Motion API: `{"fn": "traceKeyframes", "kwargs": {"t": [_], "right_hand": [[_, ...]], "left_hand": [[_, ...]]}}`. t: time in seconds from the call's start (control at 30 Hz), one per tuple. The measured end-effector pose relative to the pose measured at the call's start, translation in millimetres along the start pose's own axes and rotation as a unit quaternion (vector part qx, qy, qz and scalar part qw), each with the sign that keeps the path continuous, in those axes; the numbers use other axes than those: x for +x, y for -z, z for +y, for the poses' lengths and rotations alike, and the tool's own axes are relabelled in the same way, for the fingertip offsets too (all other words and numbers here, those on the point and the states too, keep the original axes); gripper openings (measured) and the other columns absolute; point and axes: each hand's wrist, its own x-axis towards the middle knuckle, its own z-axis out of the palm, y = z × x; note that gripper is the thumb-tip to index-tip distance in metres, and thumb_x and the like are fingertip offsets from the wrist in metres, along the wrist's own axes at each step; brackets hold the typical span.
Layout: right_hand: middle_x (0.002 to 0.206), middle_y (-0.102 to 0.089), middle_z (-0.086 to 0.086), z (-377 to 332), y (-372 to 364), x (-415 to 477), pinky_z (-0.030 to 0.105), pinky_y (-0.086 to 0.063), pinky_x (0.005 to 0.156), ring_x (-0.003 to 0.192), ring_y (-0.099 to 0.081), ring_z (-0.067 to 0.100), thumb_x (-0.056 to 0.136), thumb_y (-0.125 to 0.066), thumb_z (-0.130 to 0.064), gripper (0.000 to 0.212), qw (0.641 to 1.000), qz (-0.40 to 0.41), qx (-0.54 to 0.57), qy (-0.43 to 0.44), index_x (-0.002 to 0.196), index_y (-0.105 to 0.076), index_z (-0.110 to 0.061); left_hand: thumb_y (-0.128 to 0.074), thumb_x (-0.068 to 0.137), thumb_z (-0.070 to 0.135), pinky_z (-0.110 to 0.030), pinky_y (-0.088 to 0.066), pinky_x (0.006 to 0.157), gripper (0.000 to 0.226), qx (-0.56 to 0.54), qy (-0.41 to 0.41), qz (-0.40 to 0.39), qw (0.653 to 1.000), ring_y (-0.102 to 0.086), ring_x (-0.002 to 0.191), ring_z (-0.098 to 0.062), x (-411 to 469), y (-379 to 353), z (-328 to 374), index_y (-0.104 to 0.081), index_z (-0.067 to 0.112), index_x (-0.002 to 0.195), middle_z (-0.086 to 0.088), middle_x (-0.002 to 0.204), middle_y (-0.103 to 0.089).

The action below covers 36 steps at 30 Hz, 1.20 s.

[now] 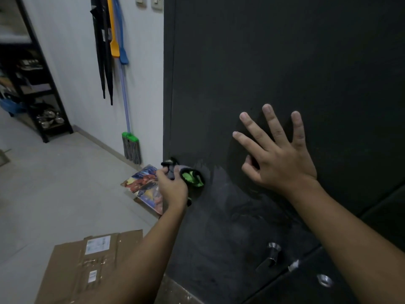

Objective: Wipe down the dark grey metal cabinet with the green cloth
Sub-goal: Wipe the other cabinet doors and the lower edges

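Left hand (173, 187), low centre of frame, fingers curled round the bunched green cloth (192, 177), pressing it to the dark grey metal cabinet (285, 62) near its left edge. Pale damp streaks on the panel just right of and below the cloth. Right hand (278, 154), right of centre, fingers straight and spread, palm towards the cabinet face, holding nothing; hands well apart. Metal handle (271, 253) lower right. Flattened cardboard (87, 266) on the floor, lower left. Green-headed mop (131, 148) leans on the white wall, left of the cabinet.
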Motion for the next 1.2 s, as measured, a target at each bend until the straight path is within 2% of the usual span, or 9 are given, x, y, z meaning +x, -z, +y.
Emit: {"fn": "traceKeyframes", "kwargs": {"t": [0.13,0.23,0.37,0.5,0.67,0.73,0.93,1.03,1.2], "right_hand": [[0.167,-0.022,0.001,-0.2,0.1,0.4,0.063,0.004,0.119,0.155,-0.012,0.035,0.092,-0.041,-0.039,0.055,1.0,-0.007,0.001,0.0,0.145,-0.052,-0.027],[0.167,-0.021,0.0,-1.5,0.1,-0.2,0.062,0.004,0.12,0.155,-0.012,0.035,0.092,-0.042,-0.04,0.056,1.0,-0.01,0.001,-0.005,0.145,-0.051,-0.028],[0.167,-0.02,0.0,-2.4,1.1,-0.3,0.063,0.004,0.119,0.155,-0.01,0.035,0.092,-0.042,-0.039,0.056,1.0,-0.015,0.009,-0.006,0.146,-0.05,-0.027],[0.167,-0.02,0.001,-1.4,1.1,-1.2,0.063,0.004,0.119,0.155,-0.011,0.035,0.092,-0.042,-0.04,0.056,1.0,-0.017,0.005,-0.003,0.146,-0.05,-0.027],[0.166,-0.023,0.001,-2.2,0.9,-0.6,0.062,0.003,0.119,0.154,-0.015,0.036,0.092,-0.041,-0.036,0.054,1.0,-0.009,0.008,-0.008,0.144,-0.052,-0.027],[0.166,-0.023,0.001,-2.3,1.0,-0.1,0.062,0.004,0.119,0.154,-0.015,0.035,0.094,-0.04,-0.035,0.053,1.0,-0.01,0.013,-0.007,0.145,-0.051,-0.027],[0.167,-0.022,0.003,-1.6,3.8,-1.3,0.059,0.004,0.12,0.154,-0.014,0.035,0.095,-0.04,-0.034,0.053,1.0,-0.022,0.023,0.003,0.146,-0.049,-0.026],[0.163,-0.033,0.0,1.6,5.5,-2.5,0.057,0.0,0.121,0.153,-0.02,0.032,0.094,-0.043,-0.033,0.044,0.997,-0.013,0.071,0.012,0.133,-0.062,-0.025],[0.14,-0.061,-0.001,19.1,7.7,-36.0,0.043,-0.03,0.117,0.138,-0.05,0.02,0.092,-0.051,-0.016,0.044,0.995,0.052,0.087,0.004,0.134,-0.063,-0.02]], "left_hand": [[-0.062,0.095,0.031,-0.008,-0.039,0.074,0.02,-0.015,-0.139,0.01,0.99,-0.054,0.094,-0.012,-23.3,-9.7,34.5,-0.057,0.015,0.107,-0.005,0.104,-0.059],[-0.063,0.094,0.022,-0.016,-0.043,0.076,0.023,0.012,-0.266,-0.03,0.963,-0.049,0.089,-0.008,-53.1,-16.0,23.2,-0.062,0.006,0.11,-0.006,0.102,-0.054],[-0.061,0.09,0.023,-0.024,-0.043,0.087,0.026,0.074,-0.421,-0.187,0.884,-0.046,0.1,-0.012,-75.7,-9.6,-27.8,-0.061,0.017,0.115,0.002,0.107,-0.047],[-0.057,0.094,0.023,-0.022,-0.039,0.098,0.029,0.126,-0.472,-0.31,0.815,-0.042,0.112,-0.008,-56.1,9.3,-40.7,-0.06,0.022,0.123,0.0,0.111,-0.045],[-0.062,0.093,0.01,-0.025,-0.045,0.084,0.025,0.041,-0.374,-0.1,0.921,-0.048,0.099,-0.012,-32.5,0.5,14.6,-0.059,0.007,0.118,-0.004,0.107,-0.049],[-0.065,0.092,0.007,-0.02,-0.044,0.085,0.026,0.024,-0.339,-0.054,0.939,-0.051,0.099,-0.016,-32.7,-11.4,36.4,-0.061,0.002,0.118,-0.012,0.106,-0.052],[-0.062,0.091,0.017,-0.029,-0.047,0.089,0.027,-0.012,-0.4,-0.063,0.914,-0.055,0.1,-0.025,-76.1,-35.3,28.1,-0.06,0.013,0.118,-0.012,0.106,-0.058],[-0.062,0.087,0.014,-0.027,-0.046,0.092,0.031,0.001,-0.427,-0.081,0.901,-0.054,0.098,-0.021,-106.1,-43.2,14.5,-0.059,0.019,0.118,-0.009,0.105,-0.059],[-0.066,0.085,0.01,-0.029,-0.046,0.093,0.021,0.021,-0.477,-0.17,0.862,-0.053,0.098,-0.023,-150.9,-48.9,-10.6,-0.068,0.011,0.106,-0.003,0.103,-0.052]]}}
